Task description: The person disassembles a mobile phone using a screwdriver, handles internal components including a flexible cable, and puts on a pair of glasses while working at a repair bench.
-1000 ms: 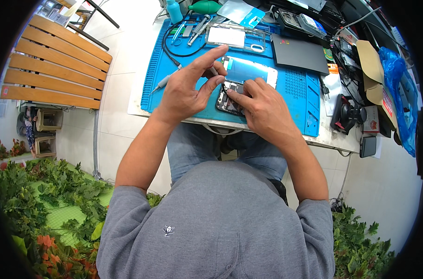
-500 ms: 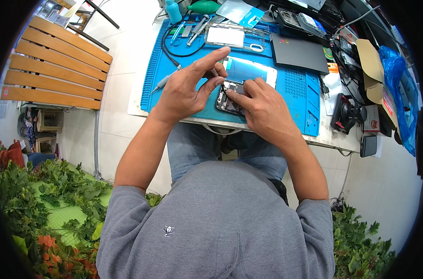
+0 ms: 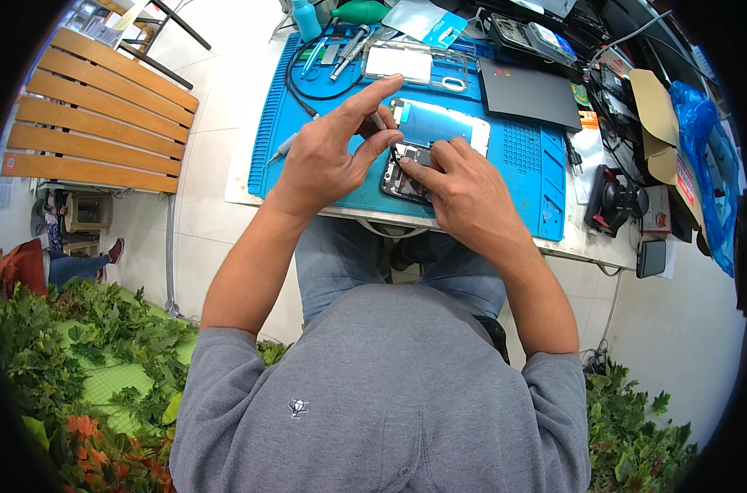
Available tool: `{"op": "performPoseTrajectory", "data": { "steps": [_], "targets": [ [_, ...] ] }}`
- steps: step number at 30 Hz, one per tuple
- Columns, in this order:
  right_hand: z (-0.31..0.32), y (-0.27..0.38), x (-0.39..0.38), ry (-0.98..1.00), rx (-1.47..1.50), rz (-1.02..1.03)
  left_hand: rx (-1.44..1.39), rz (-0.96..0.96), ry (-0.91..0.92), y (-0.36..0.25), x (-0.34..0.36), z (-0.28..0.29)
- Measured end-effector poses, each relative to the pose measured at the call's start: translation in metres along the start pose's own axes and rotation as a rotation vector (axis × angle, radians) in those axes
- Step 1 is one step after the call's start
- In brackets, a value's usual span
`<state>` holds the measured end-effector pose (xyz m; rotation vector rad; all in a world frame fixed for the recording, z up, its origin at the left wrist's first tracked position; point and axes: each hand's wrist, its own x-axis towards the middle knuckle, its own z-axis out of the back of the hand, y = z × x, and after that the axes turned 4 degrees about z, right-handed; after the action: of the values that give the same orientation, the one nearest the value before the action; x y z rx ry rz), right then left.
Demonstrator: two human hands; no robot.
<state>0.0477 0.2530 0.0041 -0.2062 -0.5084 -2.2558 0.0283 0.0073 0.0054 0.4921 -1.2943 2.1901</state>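
An opened smartphone point(image 3: 399, 187) with its inner parts bare lies near the front of a blue work mat point(image 3: 349, 197). My left hand point(image 3: 324, 160) is closed in a pinch over its left side, gripping a slim pen-like tool point(image 3: 379, 122) whose dark end reaches down to the phone. The tool's exact kind is hard to make out. Against the phone's inside rests the index finger of my right hand point(image 3: 476, 189); its other fingers are curled and its thumb is hidden. Just beyond lies a white-edged phone panel point(image 3: 455, 127) with a blue film.
A grey pen-shaped tool on a cable point(image 3: 285, 148) lies left of my left hand. Farther back are a clear phone case point(image 3: 451, 70), a screwdriver point(image 3: 350, 53) and a blue bottle point(image 3: 306, 20). A black flat box point(image 3: 529, 94) sits at right.
My left hand has shifted very slightly, and the tool shows more clearly between its fingers. My right hand stays in place. At far left, a person's leg has come further into view.
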Motion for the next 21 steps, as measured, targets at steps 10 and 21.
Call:
{"op": "performPoseTrajectory", "data": {
  "steps": [10,21],
  "targets": [
    [-0.0001,0.0009,-0.0004,0.004,0.009,-0.018,0.03,-0.054,0.025,-0.0005,0.0029,0.0024],
    [-0.0009,-0.0003,-0.0006,-0.003,0.003,-0.003,-0.012,-0.052,-0.014,0.001,0.0013,-0.0017]
  ]
}}
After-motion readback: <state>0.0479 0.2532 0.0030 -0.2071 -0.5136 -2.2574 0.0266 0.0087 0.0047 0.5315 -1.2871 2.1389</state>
